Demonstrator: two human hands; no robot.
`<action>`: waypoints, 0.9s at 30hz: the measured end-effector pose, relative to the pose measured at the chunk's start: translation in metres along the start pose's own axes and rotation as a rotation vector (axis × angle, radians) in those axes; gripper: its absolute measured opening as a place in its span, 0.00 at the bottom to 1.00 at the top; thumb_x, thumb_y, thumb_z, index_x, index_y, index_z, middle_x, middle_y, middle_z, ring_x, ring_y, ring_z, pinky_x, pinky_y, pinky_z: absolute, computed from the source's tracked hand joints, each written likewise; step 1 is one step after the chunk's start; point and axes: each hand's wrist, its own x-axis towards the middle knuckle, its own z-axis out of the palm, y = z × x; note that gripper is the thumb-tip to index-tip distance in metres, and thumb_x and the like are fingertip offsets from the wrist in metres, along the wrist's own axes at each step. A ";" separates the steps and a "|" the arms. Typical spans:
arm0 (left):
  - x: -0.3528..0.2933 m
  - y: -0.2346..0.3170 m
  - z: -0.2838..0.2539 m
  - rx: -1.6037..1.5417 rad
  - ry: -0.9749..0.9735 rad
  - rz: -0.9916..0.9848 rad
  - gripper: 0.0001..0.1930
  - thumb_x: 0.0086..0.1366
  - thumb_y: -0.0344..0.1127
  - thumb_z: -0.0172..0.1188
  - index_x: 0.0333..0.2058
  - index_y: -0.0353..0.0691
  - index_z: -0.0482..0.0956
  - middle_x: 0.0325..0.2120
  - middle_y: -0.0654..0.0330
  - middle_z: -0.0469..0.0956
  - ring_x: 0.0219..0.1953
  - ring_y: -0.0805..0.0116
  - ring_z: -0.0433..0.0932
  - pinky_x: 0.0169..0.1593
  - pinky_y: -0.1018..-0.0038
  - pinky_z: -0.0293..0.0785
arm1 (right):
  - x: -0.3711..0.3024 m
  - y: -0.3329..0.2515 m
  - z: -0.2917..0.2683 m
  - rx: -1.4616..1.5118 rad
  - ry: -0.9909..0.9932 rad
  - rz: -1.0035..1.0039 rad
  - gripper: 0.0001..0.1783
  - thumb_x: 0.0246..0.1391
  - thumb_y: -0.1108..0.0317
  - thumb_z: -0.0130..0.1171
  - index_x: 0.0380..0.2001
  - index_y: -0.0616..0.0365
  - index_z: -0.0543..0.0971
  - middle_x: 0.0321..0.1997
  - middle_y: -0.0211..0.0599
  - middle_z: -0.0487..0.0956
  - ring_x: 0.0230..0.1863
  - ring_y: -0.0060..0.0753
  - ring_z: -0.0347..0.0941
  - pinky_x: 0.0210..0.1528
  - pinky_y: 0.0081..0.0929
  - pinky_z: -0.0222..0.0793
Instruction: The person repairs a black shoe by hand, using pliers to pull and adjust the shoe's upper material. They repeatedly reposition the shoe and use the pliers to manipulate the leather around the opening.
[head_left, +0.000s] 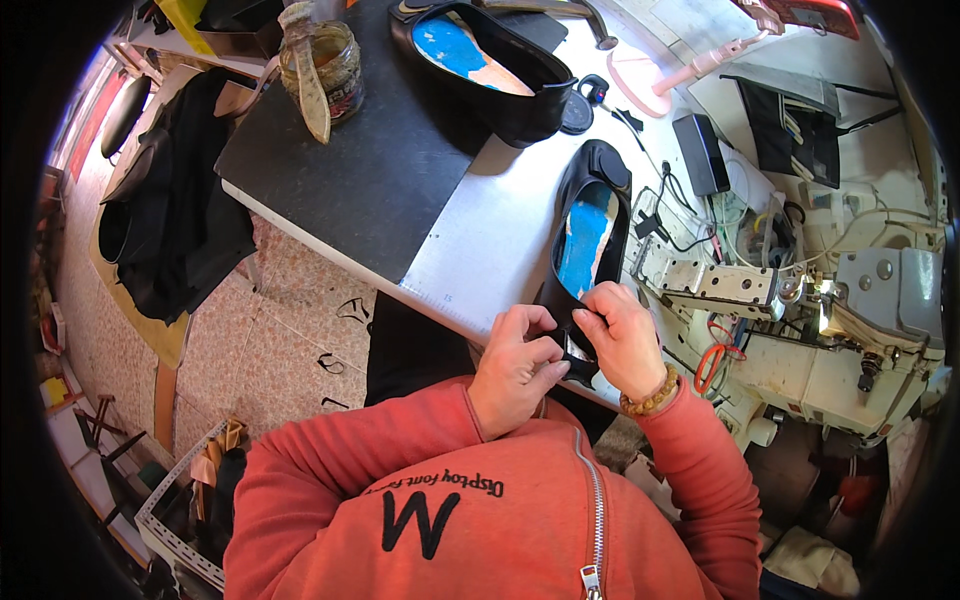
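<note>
A black shoe [590,240] with a worn blue insole lies near the table's front edge, its toe pointing away from me. Both hands work at its heel end. My left hand [518,368] is closed, thumb and fingers pinched at the left side of the heel. My right hand [624,338], with a beaded bracelet at the wrist, has its fingers closed on the heel's upper rim. Between them shows a dark, shiny part of the heel, partly hidden by my fingers. The matching black shoe [530,110] sits farther back with a similar blue insole.
A glass jar [345,75] with a brush stands at the far left on a black mat [340,180]. A hammer [600,30], pink lamp stand [640,80] and black box [702,153] are at the back. A sewing machine [880,310] stands right; black cloth [190,210] hangs left.
</note>
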 end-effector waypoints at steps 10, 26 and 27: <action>0.020 -0.001 -0.015 0.226 0.106 0.244 0.19 0.45 0.18 0.65 0.38 0.40 0.77 0.43 0.55 0.73 0.45 0.54 0.71 0.46 0.67 0.72 | 0.001 0.007 -0.017 0.104 -0.138 -0.047 0.04 0.52 0.75 0.58 0.31 0.63 0.74 0.34 0.41 0.75 0.39 0.45 0.70 0.42 0.34 0.66; 0.096 -0.005 -0.041 0.415 -0.401 0.514 0.07 0.49 0.32 0.66 0.26 0.44 0.76 0.40 0.62 0.74 0.59 0.52 0.64 0.63 0.48 0.54 | -0.031 0.002 -0.005 0.028 0.137 -0.205 0.12 0.41 0.74 0.64 0.31 0.57 0.73 0.38 0.35 0.75 0.44 0.44 0.70 0.58 0.47 0.58; 0.097 -0.005 -0.041 0.416 -0.433 0.487 0.07 0.50 0.32 0.65 0.26 0.44 0.76 0.38 0.63 0.74 0.58 0.53 0.65 0.63 0.48 0.54 | -0.031 0.002 -0.002 0.033 0.140 -0.183 0.12 0.42 0.75 0.64 0.31 0.57 0.73 0.37 0.34 0.75 0.43 0.43 0.70 0.59 0.47 0.57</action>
